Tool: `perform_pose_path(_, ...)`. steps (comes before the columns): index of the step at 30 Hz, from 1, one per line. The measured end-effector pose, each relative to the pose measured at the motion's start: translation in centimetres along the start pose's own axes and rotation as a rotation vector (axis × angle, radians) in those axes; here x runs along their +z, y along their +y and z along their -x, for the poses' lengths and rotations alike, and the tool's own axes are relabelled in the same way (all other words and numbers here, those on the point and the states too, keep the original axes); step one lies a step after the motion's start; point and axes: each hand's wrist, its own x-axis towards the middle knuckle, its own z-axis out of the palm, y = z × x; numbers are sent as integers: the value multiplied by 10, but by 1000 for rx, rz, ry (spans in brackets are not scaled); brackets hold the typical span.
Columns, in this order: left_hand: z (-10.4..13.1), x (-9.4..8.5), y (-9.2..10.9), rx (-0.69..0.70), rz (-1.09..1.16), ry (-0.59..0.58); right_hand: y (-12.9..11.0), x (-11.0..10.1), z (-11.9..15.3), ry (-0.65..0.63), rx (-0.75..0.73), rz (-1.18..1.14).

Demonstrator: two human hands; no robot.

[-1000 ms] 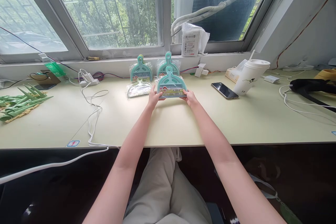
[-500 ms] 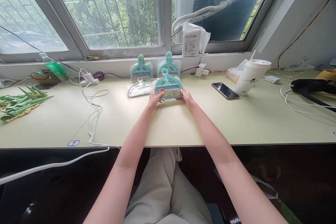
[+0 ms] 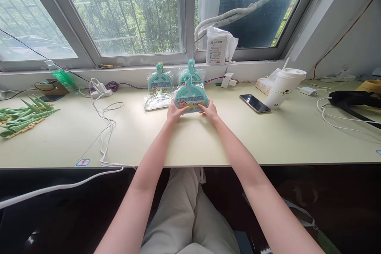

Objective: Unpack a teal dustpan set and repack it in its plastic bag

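Note:
Both of my hands hold a teal dustpan set with a brush and a printed label, tilted up with its handle pointing away from me. My left hand grips its lower left corner, and my right hand grips its lower right corner, thumbs on the front. Just behind it stands another teal set in clear wrap, partly hidden. To its left is a wrapped teal set. A pale wrapped set lies in front of that one, beside my left hand.
On the desk, a phone and a white cup with straw stand right. White cables and green pointed pieces lie left. A white package sits on the sill.
The held set has tilted slightly more upright, its handle now a little higher. My thumbs have moved inward over its label.

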Motion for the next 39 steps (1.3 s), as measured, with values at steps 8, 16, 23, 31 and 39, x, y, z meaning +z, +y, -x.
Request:
perform_pose_path(8, 5, -6, 8, -36, -215, 159, -6, 6, 10, 32, -214, 375)
perform_pose_path(16, 7, -6, 12, 15, -154, 177, -4, 4, 9, 19, -209, 294)
perform_pose_path(23, 3, -7, 4, 20, -144, 135, -7, 1, 11, 16, -185, 343)
perform_pose_path(31, 7, -3, 9, -24, -172, 204, -12, 8, 18, -22, -230, 377)
perform_pose_path(39, 9, -4, 10, -14, -201, 203, -13, 11, 18, 16, -268, 496)
